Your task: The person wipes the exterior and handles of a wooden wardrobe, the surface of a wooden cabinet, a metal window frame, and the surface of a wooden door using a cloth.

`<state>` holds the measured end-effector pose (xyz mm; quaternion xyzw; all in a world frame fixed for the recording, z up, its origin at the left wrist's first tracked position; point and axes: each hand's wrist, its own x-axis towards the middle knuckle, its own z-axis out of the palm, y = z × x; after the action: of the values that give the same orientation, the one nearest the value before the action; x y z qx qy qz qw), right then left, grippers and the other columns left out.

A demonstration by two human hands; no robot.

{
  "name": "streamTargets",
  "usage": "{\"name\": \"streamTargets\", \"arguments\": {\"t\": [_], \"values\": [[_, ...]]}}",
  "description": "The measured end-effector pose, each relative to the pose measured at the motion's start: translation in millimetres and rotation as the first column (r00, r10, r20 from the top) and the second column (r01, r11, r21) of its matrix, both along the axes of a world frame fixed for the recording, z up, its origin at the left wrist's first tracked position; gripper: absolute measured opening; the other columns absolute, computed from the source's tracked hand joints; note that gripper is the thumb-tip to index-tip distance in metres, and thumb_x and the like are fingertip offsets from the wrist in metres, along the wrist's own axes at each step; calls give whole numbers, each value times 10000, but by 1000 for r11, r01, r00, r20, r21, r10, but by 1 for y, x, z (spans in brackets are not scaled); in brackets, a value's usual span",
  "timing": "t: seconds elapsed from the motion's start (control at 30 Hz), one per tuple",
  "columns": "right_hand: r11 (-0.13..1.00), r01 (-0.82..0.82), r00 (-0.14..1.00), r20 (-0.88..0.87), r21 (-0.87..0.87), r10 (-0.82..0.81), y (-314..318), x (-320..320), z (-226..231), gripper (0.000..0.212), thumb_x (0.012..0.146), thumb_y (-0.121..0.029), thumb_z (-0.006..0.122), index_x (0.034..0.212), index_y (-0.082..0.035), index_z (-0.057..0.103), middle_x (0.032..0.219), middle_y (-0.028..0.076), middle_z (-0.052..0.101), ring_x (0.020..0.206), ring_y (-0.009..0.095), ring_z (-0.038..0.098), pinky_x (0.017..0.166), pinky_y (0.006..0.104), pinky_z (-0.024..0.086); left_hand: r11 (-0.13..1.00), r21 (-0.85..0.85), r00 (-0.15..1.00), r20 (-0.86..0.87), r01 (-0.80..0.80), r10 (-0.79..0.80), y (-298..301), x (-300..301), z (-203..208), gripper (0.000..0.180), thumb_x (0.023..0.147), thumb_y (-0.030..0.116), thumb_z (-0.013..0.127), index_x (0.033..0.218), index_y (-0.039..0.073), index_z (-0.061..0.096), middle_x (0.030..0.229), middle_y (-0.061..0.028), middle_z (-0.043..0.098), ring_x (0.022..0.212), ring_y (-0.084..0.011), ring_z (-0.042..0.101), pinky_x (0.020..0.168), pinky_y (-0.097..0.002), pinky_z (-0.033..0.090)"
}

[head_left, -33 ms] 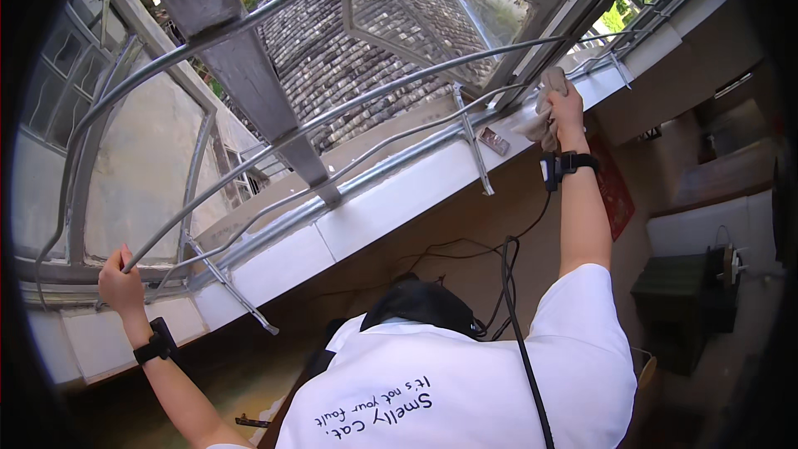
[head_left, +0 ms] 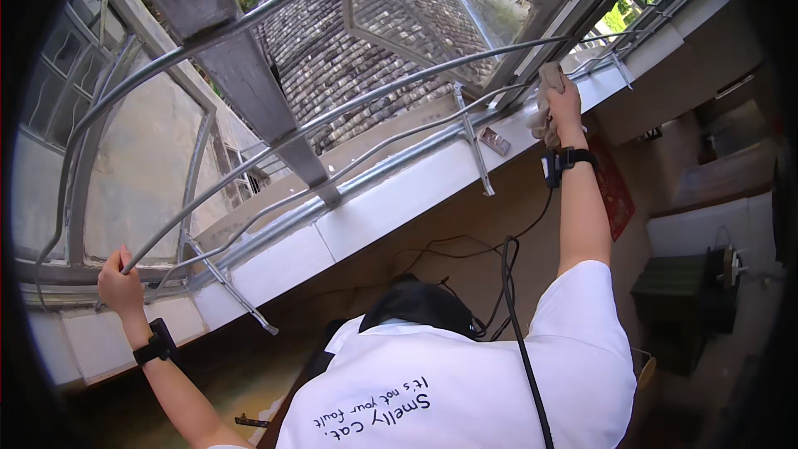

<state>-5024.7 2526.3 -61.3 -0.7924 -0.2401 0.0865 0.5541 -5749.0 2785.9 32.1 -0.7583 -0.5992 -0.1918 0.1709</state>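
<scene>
My left hand (head_left: 121,287) is closed around a long grey metal bar (head_left: 179,219) of the window guard, at the bar's left end. Far to the right, my right hand (head_left: 565,108) grips a bunched beige-grey cloth (head_left: 542,108) at the white tiled sill (head_left: 399,187), beside the window frame. Part of the cloth is hidden behind the fingers. A small rectangular packet-like thing (head_left: 495,141) lies on the sill, left of the cloth. Each wrist wears a black strap with a small device.
A thick grey post (head_left: 274,108) stands behind the bars. Open glazed casements (head_left: 432,25) are at left and right, with a tiled roof outside. Metal brackets (head_left: 475,145) jut over the sill. Black cables (head_left: 519,333) hang near my right arm. A dark green box (head_left: 669,303) stands below right.
The cloth in my right hand has shifted slightly to the right, and its left edge has drawn in toward the fingers. My left hand stays on the bar.
</scene>
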Motion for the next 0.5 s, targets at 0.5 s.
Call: {"name": "streamTargets", "arguments": {"t": [0.5], "values": [[841,37,403,778,-540,482,71,-249,-53,492,731,-8,545,1211,-10,435,1161,207,330,1080,393,370,921,400,389,998,30,998,-26,-49,50,-3,-1,-3,349,852,366,507,668,88,611,617,-139,571,586,-363,556,504,-422,424]]}}
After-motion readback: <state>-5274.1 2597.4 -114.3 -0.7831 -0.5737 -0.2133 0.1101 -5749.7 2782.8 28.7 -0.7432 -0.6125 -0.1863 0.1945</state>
